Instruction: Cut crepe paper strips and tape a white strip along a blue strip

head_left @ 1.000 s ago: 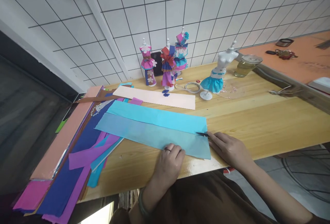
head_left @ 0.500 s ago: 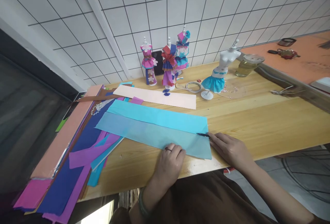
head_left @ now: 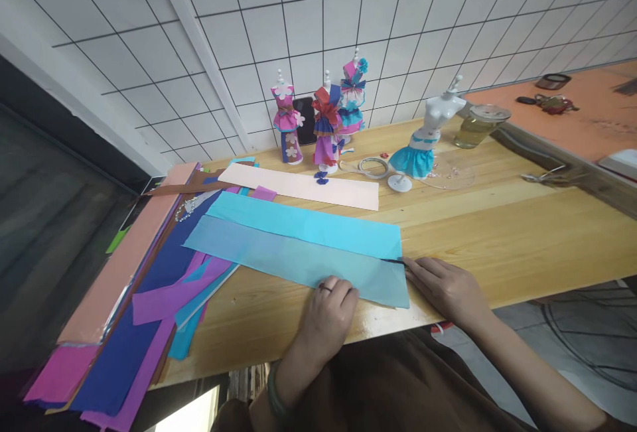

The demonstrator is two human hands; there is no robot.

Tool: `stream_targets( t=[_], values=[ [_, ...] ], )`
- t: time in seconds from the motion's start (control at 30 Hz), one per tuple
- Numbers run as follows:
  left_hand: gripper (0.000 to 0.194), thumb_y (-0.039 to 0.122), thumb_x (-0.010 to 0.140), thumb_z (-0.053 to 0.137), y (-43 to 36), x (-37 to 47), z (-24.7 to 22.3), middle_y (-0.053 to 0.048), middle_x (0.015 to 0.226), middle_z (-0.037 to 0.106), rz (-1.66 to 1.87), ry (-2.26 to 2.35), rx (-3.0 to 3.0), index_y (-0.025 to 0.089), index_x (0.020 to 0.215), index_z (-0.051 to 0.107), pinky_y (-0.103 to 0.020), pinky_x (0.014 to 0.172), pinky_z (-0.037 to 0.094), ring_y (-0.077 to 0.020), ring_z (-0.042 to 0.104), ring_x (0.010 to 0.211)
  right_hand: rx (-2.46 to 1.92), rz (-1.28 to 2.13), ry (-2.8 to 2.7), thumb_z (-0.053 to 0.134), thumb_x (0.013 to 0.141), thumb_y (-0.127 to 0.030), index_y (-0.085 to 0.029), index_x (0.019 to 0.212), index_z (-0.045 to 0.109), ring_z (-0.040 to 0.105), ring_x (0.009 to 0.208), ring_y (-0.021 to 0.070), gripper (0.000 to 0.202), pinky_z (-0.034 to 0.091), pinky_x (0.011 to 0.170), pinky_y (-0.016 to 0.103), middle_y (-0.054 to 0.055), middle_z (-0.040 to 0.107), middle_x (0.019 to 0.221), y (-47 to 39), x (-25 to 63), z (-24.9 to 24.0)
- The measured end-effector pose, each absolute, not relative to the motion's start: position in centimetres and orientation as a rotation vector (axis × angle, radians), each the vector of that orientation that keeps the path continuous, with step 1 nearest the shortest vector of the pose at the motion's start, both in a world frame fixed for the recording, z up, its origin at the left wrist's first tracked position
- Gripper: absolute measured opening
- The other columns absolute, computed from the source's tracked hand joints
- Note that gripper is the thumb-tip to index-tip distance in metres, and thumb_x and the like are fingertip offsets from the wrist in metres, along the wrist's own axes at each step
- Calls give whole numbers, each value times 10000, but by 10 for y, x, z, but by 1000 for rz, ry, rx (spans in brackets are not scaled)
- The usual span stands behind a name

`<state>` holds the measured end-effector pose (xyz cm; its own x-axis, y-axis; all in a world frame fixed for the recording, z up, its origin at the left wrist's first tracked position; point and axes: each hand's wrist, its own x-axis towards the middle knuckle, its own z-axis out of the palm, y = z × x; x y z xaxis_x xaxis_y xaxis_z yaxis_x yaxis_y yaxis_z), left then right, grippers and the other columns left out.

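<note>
A long crepe paper sheet (head_left: 308,223) lies across the wooden table, bright turquoise along its far half and paler blue along its near half. A straight line divides the two halves. My left hand (head_left: 331,309) rests on the near edge, its fingers curled and pressed together on the paper. At the right end my right hand (head_left: 442,286) is closed around scissors (head_left: 393,261). Their thin dark blades lie at the dividing line; the handles are hidden under my fingers.
Behind the paper lies a pale pink strip (head_left: 298,186). Small dressed mannequins (head_left: 326,127) stand by the wall, with another in a turquoise skirt (head_left: 414,161) farther right. A glass of yellowish liquid (head_left: 480,130) stands beyond it. Coloured paper strips (head_left: 159,273) pile up at left.
The scissor blades look slimmer and closer together than before. Both hands and the paper stay almost in the same place.
</note>
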<state>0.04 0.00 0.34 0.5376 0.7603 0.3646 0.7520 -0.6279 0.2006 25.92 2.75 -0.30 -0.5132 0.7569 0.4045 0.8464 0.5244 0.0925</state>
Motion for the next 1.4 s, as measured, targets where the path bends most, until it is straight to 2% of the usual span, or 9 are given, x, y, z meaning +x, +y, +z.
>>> stream_targets(
  t=[0.43, 0.73, 1.4],
  values=[
    [158, 85, 813, 408, 0, 0, 2, -42, 763, 514, 685, 1339, 2729, 168, 823, 543, -298, 673, 421, -159, 474, 775, -1366, -354, -2491, 389, 861, -252, -156, 1113, 547, 579, 662, 134, 313, 404, 553, 239, 59, 618, 804, 34, 251, 2],
    [178, 88, 822, 381, 0, 0, 3, -49, 738, 508, 726, 1350, 2764, 170, 776, 532, -289, 651, 430, -154, 482, 743, -1374, -261, -2501, 392, 837, -213, -180, 1203, 491, 587, 698, 146, 381, 434, 552, 249, 89, 597, 947, 39, 248, -7],
    [160, 83, 812, 400, 0, 0, 3, -40, 735, 500, 694, 1342, 2745, 168, 778, 531, -288, 654, 423, -152, 473, 748, -1285, -276, -2474, 399, 822, -160, -190, 1151, 533, 588, 720, 145, 357, 434, 576, 247, 74, 610, 924, 37, 248, -7]
  ],
)
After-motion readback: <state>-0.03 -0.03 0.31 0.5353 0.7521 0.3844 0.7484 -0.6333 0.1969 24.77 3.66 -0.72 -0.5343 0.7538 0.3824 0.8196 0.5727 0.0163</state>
